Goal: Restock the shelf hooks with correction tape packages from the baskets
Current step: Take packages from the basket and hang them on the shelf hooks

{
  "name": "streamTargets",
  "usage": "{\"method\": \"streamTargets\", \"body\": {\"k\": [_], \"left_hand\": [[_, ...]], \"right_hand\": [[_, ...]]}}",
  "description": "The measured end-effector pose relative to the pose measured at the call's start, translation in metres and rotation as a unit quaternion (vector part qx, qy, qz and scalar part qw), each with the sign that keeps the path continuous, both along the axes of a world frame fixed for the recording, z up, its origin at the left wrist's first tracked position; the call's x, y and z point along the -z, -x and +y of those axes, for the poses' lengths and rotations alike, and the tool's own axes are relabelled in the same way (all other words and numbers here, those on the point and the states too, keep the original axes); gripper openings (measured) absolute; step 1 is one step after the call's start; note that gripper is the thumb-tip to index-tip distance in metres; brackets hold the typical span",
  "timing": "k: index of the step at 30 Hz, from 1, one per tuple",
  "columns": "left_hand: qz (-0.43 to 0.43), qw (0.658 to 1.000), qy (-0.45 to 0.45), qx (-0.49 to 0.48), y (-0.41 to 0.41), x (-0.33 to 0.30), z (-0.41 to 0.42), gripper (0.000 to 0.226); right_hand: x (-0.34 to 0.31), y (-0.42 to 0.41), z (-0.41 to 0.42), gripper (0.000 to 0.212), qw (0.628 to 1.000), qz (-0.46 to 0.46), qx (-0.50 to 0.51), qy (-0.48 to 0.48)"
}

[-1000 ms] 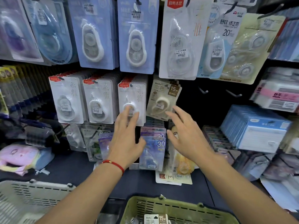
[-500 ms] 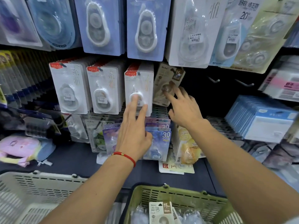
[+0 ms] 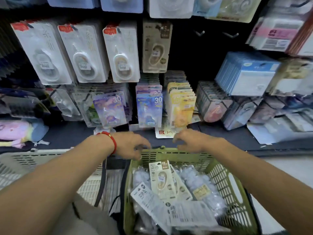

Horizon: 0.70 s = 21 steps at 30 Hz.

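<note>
Head view: the left hand (image 3: pixel 131 145) and right hand (image 3: pixel 189 141) hover over the far rim of the green basket (image 3: pixel 225 182), fingers loosely curled and holding nothing. A beige correction tape package (image 3: pixel 160 180) lies on top of the packs inside that basket. A matching package (image 3: pixel 156 48) hangs on the shelf hook above, beside two bare hooks (image 3: pixel 199 33). A white basket (image 3: pixel 25 160) sits to the left.

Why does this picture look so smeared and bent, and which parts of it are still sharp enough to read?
Head view: motion blur smears the hanging packages and both hands, left hand and right hand; the wide lens bows the shelf edges; the beige package in the green basket stays readable, showing 15; top corners fall dark.
</note>
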<state>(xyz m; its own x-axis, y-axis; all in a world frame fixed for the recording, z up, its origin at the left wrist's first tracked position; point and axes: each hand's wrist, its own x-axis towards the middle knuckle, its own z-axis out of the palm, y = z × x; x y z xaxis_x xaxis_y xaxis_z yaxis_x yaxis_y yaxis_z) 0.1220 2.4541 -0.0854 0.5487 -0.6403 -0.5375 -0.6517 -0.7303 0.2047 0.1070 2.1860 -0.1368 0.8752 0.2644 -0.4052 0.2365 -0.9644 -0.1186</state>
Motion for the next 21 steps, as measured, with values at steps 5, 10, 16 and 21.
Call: {"method": "streamTargets", "body": {"k": [5, 10, 16, 21], "left_hand": [[0.014, 0.995, -0.095, 0.011, 0.015, 0.018, -0.004, 0.056], [-0.001, 0.998, -0.059, 0.003, 0.028, 0.031, -0.022, 0.056], [0.006, 0.999, -0.026, -0.02, 0.041, 0.05, -0.029, 0.055], [-0.077, 0.973, 0.097, -0.197, 0.049, 0.068, -0.028, 0.059]], "right_hand": [[0.07, 0.074, 0.012, 0.068, 0.98, 0.197, 0.02, -0.031], [0.119, 0.13, 0.068, 0.091, 0.959, 0.19, 0.07, -0.199], [0.125, 0.139, 0.079, 0.025, 0.932, 0.107, 0.172, -0.301], [0.101, 0.122, 0.033, 0.022, 0.82, 0.018, 0.375, -0.433]]}}
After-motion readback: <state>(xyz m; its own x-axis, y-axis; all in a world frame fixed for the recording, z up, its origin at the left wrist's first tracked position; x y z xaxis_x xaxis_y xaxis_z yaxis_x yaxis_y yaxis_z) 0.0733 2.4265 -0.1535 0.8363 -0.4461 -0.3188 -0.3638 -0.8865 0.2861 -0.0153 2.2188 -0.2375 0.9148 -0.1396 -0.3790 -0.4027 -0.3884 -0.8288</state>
